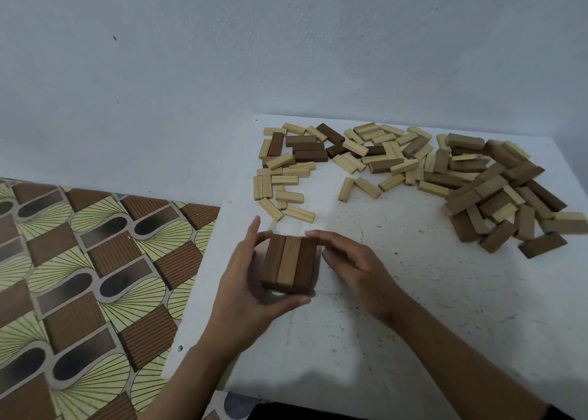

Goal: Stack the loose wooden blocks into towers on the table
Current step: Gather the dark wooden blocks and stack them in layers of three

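Three wooden blocks (289, 262), laid side by side on the bench (413, 308) between the hands, are gripped by the left hand (245, 279) and merely touched by the right hand (356, 267), so they may be skewed apart if pressed unevenly.

Left hand (241, 287) grips 3 side-by-side blocks (289, 262), right hand (356, 268) touching them.

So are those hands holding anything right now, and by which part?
The left hand grips the three-block slab by its ends, finger at the far end, thumb at the near. The right hand touches its far right corner; grip unclear.
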Action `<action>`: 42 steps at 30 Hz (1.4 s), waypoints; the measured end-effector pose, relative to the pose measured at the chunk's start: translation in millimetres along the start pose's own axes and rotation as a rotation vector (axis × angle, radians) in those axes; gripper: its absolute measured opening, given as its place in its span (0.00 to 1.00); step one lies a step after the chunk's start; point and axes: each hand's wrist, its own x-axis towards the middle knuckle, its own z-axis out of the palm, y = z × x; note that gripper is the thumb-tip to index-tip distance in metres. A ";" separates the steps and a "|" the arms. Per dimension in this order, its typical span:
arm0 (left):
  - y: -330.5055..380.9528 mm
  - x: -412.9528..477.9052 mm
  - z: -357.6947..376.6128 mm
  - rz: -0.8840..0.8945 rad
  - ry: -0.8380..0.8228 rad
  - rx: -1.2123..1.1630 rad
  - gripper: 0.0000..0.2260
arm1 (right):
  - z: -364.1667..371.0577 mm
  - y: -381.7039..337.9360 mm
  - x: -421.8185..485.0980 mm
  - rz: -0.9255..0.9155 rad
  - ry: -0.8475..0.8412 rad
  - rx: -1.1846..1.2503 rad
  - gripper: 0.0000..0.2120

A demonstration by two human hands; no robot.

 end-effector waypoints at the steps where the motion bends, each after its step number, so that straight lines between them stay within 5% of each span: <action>1: 0.0 0.4 0.9 0.006 0.004 0.007 0.55 | 0.0 0.2 -0.2 -0.007 0.004 0.007 0.16; 42: -6.0 0.6 2.7 0.021 0.034 0.028 0.41 | 5.3 5.0 5.7 -0.108 0.058 -0.033 0.15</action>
